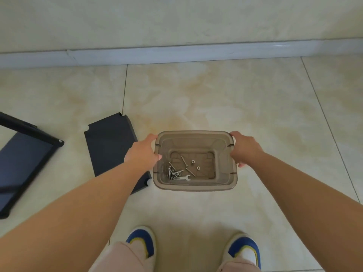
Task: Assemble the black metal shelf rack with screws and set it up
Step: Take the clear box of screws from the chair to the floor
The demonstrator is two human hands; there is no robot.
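A translucent brown plastic bin (196, 186) is held above the tiled floor between both hands. My left hand (142, 154) grips its left rim, thumb inside the rim. My right hand (245, 149) grips the right rim. In the bin's bottom lie several silver screws (173, 171), two nuts (193, 161) and a small flat wrench (183, 178). A loose black metal shelf panel (110, 144) lies flat on the floor left of the bin, partly hidden by my left forearm. At the far left a partly built black rack section (23, 154) lies tilted, with a screw at its corner.
A grey skirting board (176, 54) runs along the wall at the back. My two blue, yellow and white shoes (143, 242) stand on the beige tiles at the bottom edge. Bare tiled floor stretches behind and right of the bin.
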